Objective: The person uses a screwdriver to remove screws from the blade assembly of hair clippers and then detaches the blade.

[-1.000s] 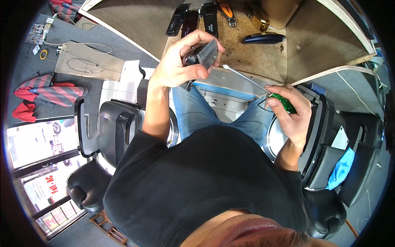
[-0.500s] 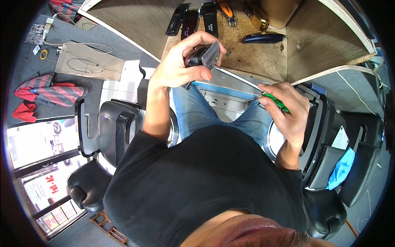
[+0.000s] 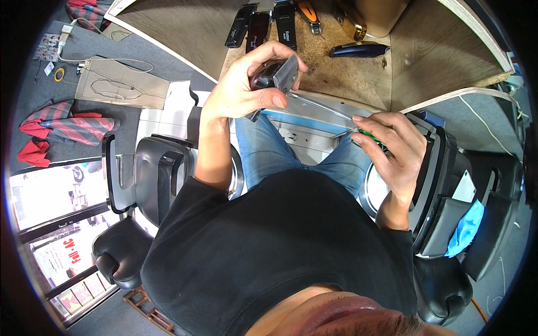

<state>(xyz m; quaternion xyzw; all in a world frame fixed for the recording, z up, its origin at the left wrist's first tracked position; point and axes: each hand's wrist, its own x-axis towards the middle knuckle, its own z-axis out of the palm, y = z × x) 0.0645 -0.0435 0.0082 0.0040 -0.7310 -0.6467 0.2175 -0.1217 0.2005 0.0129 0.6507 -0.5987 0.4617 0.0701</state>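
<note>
My left hand (image 3: 238, 84) is closed around a dark hair clipper (image 3: 266, 78), its metal toothed blade (image 3: 287, 74) turned up and to the right. In my right hand (image 3: 395, 143) is a screwdriver with a green handle (image 3: 370, 137), pinched between thumb and fingers. Its thin metal shaft (image 3: 325, 106) runs left toward the clipper's blade end. Whether the tip touches the clipper I cannot tell, since it sits close behind the blade and thumb. My fingers cover most of the handle.
Several black clippers (image 3: 285, 25), an orange-and-black trimmer (image 3: 308, 17), a gold one (image 3: 353, 25) and a dark blue one (image 3: 358, 50) lie on the worn wooden shelf (image 3: 319, 67) ahead. Black barber chairs (image 3: 159, 173) flank me. A plaid cloth (image 3: 73, 126) lies at left.
My right hand's fingers have shifted and rolled slightly on the screwdriver, hiding more of the green handle. My left hand holds the clipper almost still.
</note>
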